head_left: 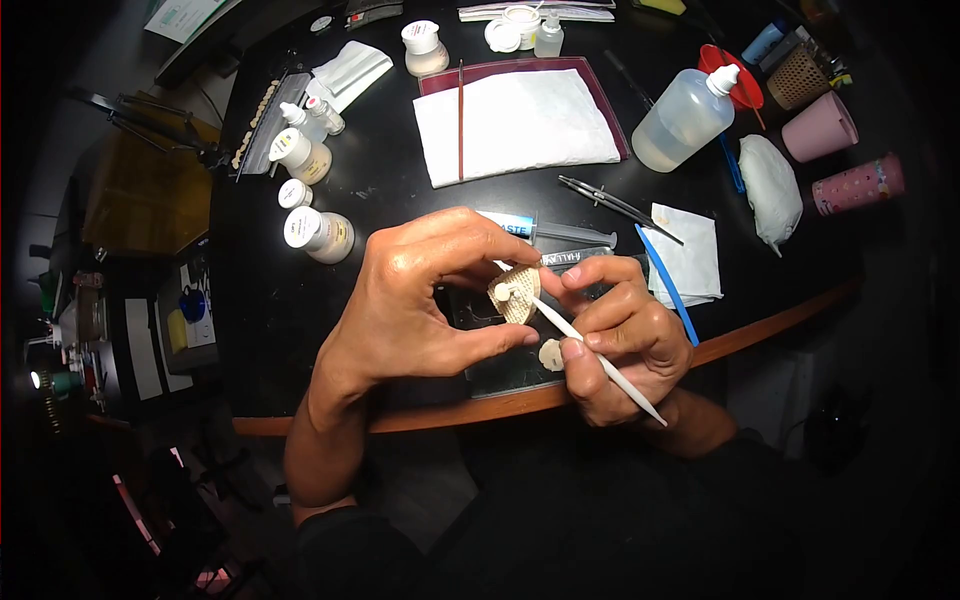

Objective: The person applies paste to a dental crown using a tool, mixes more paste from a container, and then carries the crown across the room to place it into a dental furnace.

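My left hand (415, 300) is closed, pinching a small beige honeycomb-textured tray (522, 310) between thumb and fingers. On the tray's face sits a little pale lump (503, 291), too small to make out exactly. My right hand (630, 335) grips a slim white pointed stick (635, 393) like a pen. Its tip reaches the tray's right edge; whether it touches cannot be seen. Below, on a dark glossy slab (500, 376), lies a small cream-coloured piece (551, 354). Behind my fingers a labelled syringe (575, 234) lies on the table, partly covered.
Powder jars (320, 235) stand at left. A brush (461, 120) lies on white tissue (540, 125) at the back. To the right are a large squeeze bottle (685, 118), tweezers (620, 208), a blue stick (667, 285) and a pink cup (820, 128). A wooden edge (770, 322) borders the table.
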